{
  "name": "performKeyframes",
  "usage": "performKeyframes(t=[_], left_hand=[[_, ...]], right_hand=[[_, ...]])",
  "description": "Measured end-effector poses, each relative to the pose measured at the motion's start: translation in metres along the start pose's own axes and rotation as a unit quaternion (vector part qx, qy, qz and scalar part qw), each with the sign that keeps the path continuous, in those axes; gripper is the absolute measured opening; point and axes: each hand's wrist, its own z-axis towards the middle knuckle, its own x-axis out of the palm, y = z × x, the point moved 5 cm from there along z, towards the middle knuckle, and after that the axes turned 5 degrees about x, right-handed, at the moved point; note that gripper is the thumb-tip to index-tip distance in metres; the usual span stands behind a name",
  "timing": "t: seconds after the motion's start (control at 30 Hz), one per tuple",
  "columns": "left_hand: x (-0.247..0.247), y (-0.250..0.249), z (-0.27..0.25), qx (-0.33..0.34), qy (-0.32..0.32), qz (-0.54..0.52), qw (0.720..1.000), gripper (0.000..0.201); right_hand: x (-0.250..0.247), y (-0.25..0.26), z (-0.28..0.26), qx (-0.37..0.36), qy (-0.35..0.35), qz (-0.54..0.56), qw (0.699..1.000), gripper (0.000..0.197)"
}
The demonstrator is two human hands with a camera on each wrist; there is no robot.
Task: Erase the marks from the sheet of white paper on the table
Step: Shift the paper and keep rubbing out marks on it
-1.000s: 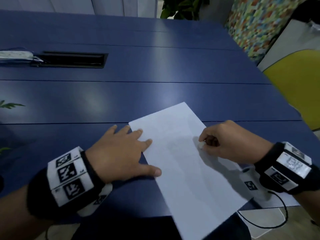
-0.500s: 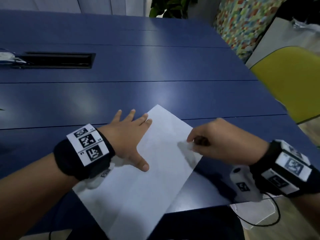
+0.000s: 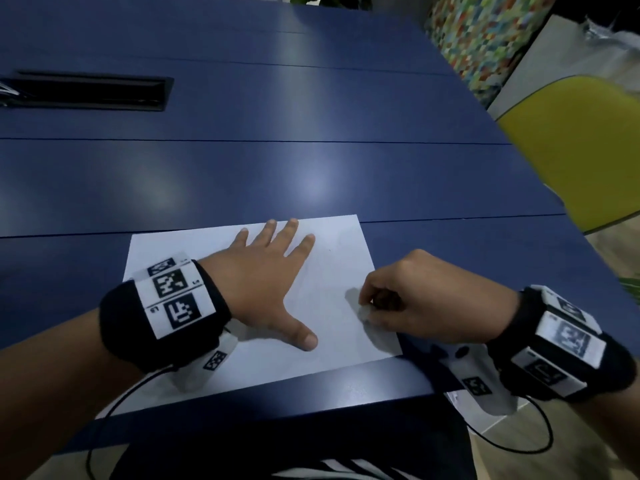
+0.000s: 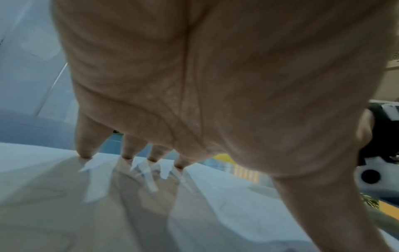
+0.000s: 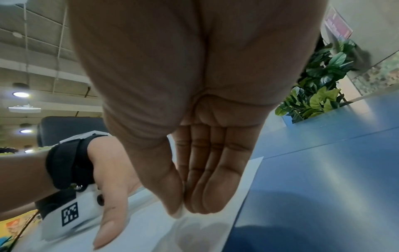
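The sheet of white paper (image 3: 332,271) lay flat on the blue surface (image 3: 277,168), near the surface's front edge, its long sides roughly parallel to that edge. All positions below are given relative to the sheet.

The left hand (image 3: 263,285) rested palm-down on the middle of the sheet. Its grip was fully open — fingers straight and spread, thumb splayed toward the sheet's near edge — and it held nothing. The left wrist view confirmed the fingertips (image 4: 86,155) in contact with the paper.

The right hand (image 3: 422,303) stood over the sheet's right portion, close to its near right corner. Its grip was closed in a pinch: thumb and fingers were drawn together on a small white eraser (image 5: 180,214), whose tip touched the paper. Only that tip was visible in the right wrist view; in the head view the eraser was blurred.

Marks on the sheet could not be made out with certainty; only a faint grey smudge showed on the sheet beside the pinching fingers.

Beyond the sheet's far left corner, a black rectangular slot (image 3: 93,93) was recessed in the surface. Off to the sheet's right, past the surface's edge, stood a yellow chair (image 3: 571,150).
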Motion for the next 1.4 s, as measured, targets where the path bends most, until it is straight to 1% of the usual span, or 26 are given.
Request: performKeyframes(t=[0.13, 0.33, 0.4, 0.47, 0.5, 0.53, 0.67, 0.73, 0.8, 0.83, 0.87, 0.97, 1.0, 1.03, 1.1, 1.13, 1.17, 1.27, 1.3, 1.33, 1.4], left_hand=[[0.005, 0.000, 0.003, -0.005, -0.015, 0.002, 1.000, 0.161], [0.004, -0.001, 0.006, -0.011, -0.017, 0.010, 1.000, 0.157], [0.004, 0.000, 0.006, -0.014, -0.016, 0.008, 1.000, 0.157], [0.003, 0.000, 0.005, -0.015, -0.019, 0.005, 1.000, 0.158], [0.003, -0.001, 0.005, -0.013, -0.022, 0.002, 1.000, 0.158], [0.002, 0.000, 0.004, -0.012, -0.024, -0.002, 1.000, 0.158], [0.000, -0.001, 0.004, -0.007, -0.022, -0.003, 1.000, 0.158], [0.000, -0.002, 0.003, -0.007, -0.021, -0.002, 1.000, 0.157], [0.000, -0.002, 0.004, -0.004, -0.021, -0.002, 1.000, 0.157], [0.000, -0.002, 0.004, -0.002, -0.020, 0.000, 1.000, 0.158], [0.000, -0.003, 0.004, -0.001, -0.020, 0.002, 1.000, 0.158], [0.000, -0.003, 0.005, -0.001, -0.022, 0.004, 1.000, 0.157], [0.000, -0.003, 0.005, -0.001, -0.021, 0.005, 1.000, 0.156], [0.000, -0.003, 0.005, -0.001, -0.020, 0.005, 1.000, 0.155], [0.000, -0.004, 0.006, -0.001, -0.016, 0.008, 1.000, 0.153], [-0.001, -0.005, 0.006, 0.000, -0.016, 0.013, 1.000, 0.152], [-0.001, -0.005, 0.006, 0.000, -0.015, 0.018, 1.000, 0.151], [-0.002, -0.005, 0.006, -0.002, -0.013, 0.018, 1.000, 0.152], [-0.002, -0.005, 0.006, -0.004, -0.013, 0.017, 1.000, 0.152], [-0.002, -0.005, 0.006, -0.005, -0.013, 0.016, 1.000, 0.152], [-0.001, -0.005, 0.006, -0.007, -0.013, 0.017, 1.000, 0.152]], right_hand=[[-0.003, 0.004, 0.015, -0.005, -0.005, -0.009, 1.000, 0.014], [-0.016, -0.001, 0.053, 0.027, -0.061, -0.034, 0.997, 0.016], [-0.014, 0.007, 0.054, 0.005, -0.037, -0.047, 0.998, 0.017], [-0.007, 0.023, 0.047, -0.046, 0.020, -0.054, 0.997, 0.016], [-0.005, 0.026, 0.045, -0.059, 0.043, -0.059, 0.996, 0.016], [-0.008, 0.026, 0.048, -0.059, 0.046, -0.065, 0.995, 0.016], [-0.024, 0.005, 0.067, -0.002, -0.029, -0.074, 0.997, 0.020], [-0.020, 0.008, 0.061, -0.013, -0.021, -0.075, 0.997, 0.019], [-0.010, 0.020, 0.048, -0.057, 0.025, -0.060, 0.996, 0.016], [-0.007, 0.022, 0.045, -0.065, 0.039, -0.053, 0.996, 0.016], [-0.009, 0.019, 0.046, -0.056, 0.034, -0.053, 0.996, 0.016], [-0.017, 0.002, 0.053, -0.002, -0.040, -0.066, 0.997, 0.014], [-0.015, 0.002, 0.051, -0.005, -0.047, -0.070, 0.996, 0.013], [-0.011, 0.008, 0.045, -0.022, -0.033, -0.068, 0.997, 0.013], [0.001, 0.025, 0.029, -0.069, 0.030, -0.047, 0.996, 0.015], [0.006, 0.029, 0.023, -0.080, 0.053, -0.040, 0.995, 0.016], [0.005, 0.029, 0.023, -0.078, 0.055, -0.044, 0.995, 0.016], [-0.006, 0.014, 0.033, -0.043, -0.026, -0.063, 0.997, 0.012], [-0.006, 0.012, 0.033, -0.037, -0.035, -0.066, 0.996, 0.010], [-0.003, 0.014, 0.031, -0.044, -0.025, -0.067, 0.996, 0.009], [0.005, 0.026, 0.022, -0.078, 0.031, -0.046, 0.995, 0.011]])
